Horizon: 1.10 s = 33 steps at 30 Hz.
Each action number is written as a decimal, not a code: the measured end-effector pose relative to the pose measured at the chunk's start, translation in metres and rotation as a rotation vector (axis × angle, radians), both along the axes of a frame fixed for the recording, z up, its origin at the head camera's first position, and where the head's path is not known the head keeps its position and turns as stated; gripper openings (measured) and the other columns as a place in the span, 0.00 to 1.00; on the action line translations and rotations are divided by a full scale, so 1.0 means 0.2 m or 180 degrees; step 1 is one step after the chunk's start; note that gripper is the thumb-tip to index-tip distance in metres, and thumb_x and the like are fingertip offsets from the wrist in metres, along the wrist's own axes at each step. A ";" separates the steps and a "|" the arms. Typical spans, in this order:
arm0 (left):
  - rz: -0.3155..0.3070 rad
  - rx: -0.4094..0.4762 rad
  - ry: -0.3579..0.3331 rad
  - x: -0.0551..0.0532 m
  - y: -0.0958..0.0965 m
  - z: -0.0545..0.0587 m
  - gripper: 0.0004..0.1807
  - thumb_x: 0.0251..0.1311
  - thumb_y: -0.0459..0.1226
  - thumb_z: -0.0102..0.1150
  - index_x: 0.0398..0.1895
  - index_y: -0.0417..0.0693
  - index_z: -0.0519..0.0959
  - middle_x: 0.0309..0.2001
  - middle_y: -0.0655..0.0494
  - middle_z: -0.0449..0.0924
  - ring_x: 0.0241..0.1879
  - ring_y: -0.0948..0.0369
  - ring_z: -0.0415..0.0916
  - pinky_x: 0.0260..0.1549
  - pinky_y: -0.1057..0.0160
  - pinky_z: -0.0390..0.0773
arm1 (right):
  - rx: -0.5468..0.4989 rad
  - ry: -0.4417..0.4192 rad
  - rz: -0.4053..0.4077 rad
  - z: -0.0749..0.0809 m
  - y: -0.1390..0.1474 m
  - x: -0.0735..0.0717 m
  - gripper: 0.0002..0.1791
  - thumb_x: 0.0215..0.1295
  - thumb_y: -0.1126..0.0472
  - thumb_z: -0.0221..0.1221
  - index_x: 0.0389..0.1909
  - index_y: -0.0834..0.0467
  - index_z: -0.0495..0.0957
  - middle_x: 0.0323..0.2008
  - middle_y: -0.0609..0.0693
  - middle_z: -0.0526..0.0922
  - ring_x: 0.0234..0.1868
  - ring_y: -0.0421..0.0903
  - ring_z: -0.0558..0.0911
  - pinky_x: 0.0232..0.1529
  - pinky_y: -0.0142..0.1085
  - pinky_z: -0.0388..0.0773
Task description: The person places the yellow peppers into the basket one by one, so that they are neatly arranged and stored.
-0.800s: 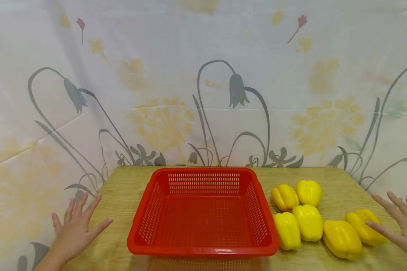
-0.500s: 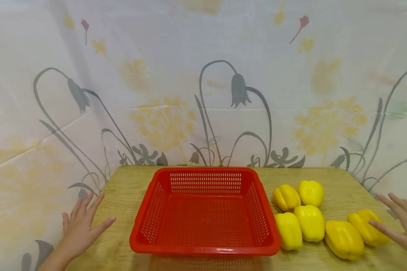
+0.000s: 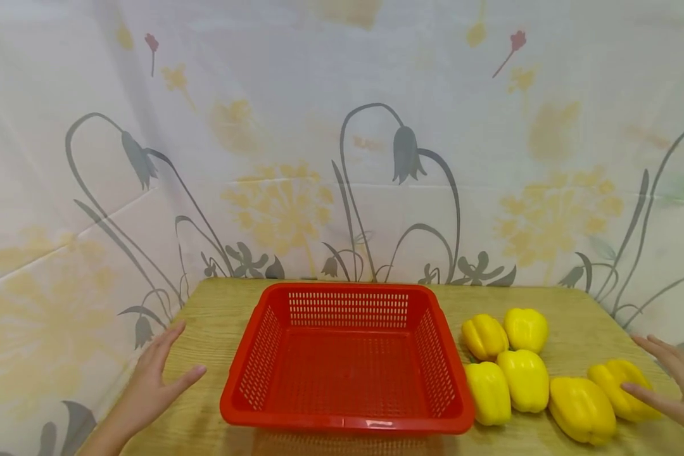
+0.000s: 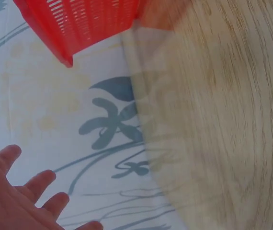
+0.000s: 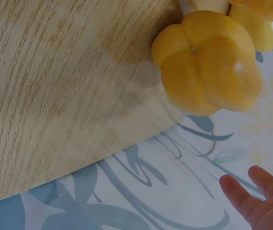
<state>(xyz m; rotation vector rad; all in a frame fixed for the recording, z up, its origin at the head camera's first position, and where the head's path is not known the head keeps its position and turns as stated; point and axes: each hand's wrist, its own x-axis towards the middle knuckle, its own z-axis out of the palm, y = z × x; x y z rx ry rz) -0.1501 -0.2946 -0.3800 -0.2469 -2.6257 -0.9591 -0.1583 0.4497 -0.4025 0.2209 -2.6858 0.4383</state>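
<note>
At lower centre of the frame you see a slot-patterned red basket point(image 3: 348, 423); at lower right, lemon-yellow peppers point(image 3: 523, 381) and golden-yellow peppers point(image 3: 582, 410). Your table point(image 3: 216, 310) shows tan wood grain; across the top, the whitish backdrop point(image 3: 296, 63) carries grey, yellow and red flowers point(image 3: 407, 154).

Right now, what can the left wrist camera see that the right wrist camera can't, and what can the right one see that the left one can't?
Only the left wrist view shows part of the red basket, near the top, and the left hand. Only the right wrist view shows yellow peppers, one big in the picture and bits of others at the top right corner, plus the right hand. Both show the wooden table and the cloth with plant shapes printed on it.
</note>
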 end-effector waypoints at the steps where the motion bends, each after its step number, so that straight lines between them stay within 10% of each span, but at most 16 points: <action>1: -0.0011 0.0029 -0.0029 0.00 0.01 0.00 0.45 0.54 0.43 0.64 0.71 0.41 0.52 0.66 0.32 0.51 0.62 0.32 0.45 0.46 0.25 0.52 | -0.0004 -0.0013 -0.0001 -0.01 0.00 0.00 0.50 0.56 0.54 0.65 0.69 0.70 0.45 0.62 0.79 0.47 0.62 0.77 0.44 0.55 0.71 0.32; 15: -0.0239 0.0298 -0.0424 0.00 0.12 -0.02 0.40 0.57 0.42 0.63 0.69 0.41 0.55 0.64 0.36 0.57 0.59 0.36 0.59 0.47 0.37 0.69 | -0.0213 0.0070 0.0190 -0.05 -0.01 -0.01 0.50 0.50 0.60 0.69 0.67 0.72 0.49 0.57 0.82 0.52 0.60 0.79 0.47 0.54 0.72 0.33; 21: -0.0358 0.0494 -0.0430 0.00 0.15 -0.03 0.38 0.57 0.40 0.63 0.67 0.39 0.58 0.63 0.34 0.60 0.57 0.35 0.62 0.46 0.41 0.73 | -0.0163 -0.0294 0.0065 -0.02 -0.02 -0.03 0.50 0.49 0.59 0.70 0.64 0.75 0.50 0.54 0.82 0.55 0.50 0.79 0.57 0.32 0.73 0.62; 33: -0.0451 0.0960 -0.0828 0.00 0.20 -0.03 0.36 0.55 0.38 0.64 0.66 0.45 0.60 0.60 0.37 0.65 0.56 0.41 0.67 0.45 0.53 0.77 | -0.0317 -0.0537 -0.0142 -0.04 0.00 -0.03 0.49 0.53 0.58 0.68 0.64 0.76 0.48 0.54 0.82 0.53 0.46 0.80 0.58 0.27 0.69 0.66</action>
